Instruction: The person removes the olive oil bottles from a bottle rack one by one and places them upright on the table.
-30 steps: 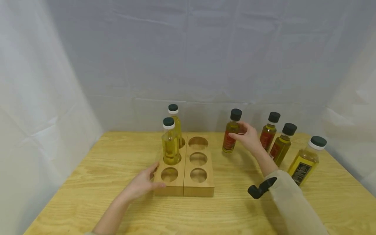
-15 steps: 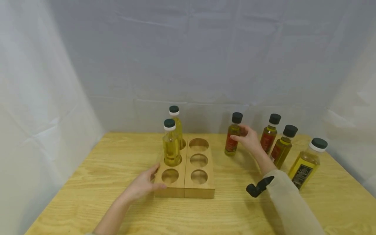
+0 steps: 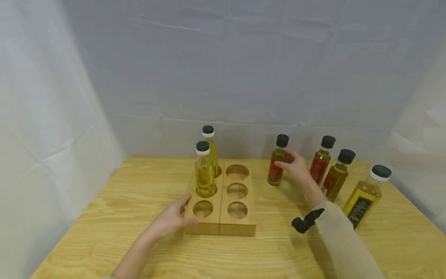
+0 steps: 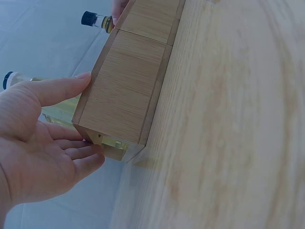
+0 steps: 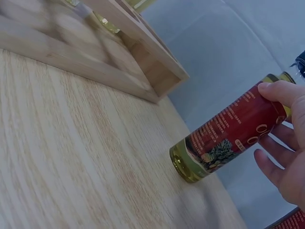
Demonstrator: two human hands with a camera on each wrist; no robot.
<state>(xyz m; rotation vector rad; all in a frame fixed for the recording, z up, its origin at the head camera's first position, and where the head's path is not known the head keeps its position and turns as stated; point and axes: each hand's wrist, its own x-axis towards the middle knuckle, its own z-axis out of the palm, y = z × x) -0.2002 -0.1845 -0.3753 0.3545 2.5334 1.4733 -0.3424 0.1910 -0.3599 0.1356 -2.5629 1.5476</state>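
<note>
Red-labelled and filled with yellow-green oil, the held bottle is over the back part of the table, right of the wooden rack and apart from it. Your right hand pinches it at the upper label, thumb on one side and fingers behind; the lowest fingers appear to stand off the glass. That high hold likely leaves the base free of your fingers. Whether the base touches the table, I cannot tell.

Your left hand is spread at the front left corner of the rack, thumb at the front edge and fingers along the side, presumably to steady it. The front clear bottle stands upright in the middle left hole, the rear clear bottle behind it in the back left hole; the hole walls probably guard both against tipping.

On your right, two more red-labelled bottles and a black-labelled bottle stand on the table, apparently set there to suit your right arm's reach. Your sleeve passes near them, so clearance there merits attention.
</note>
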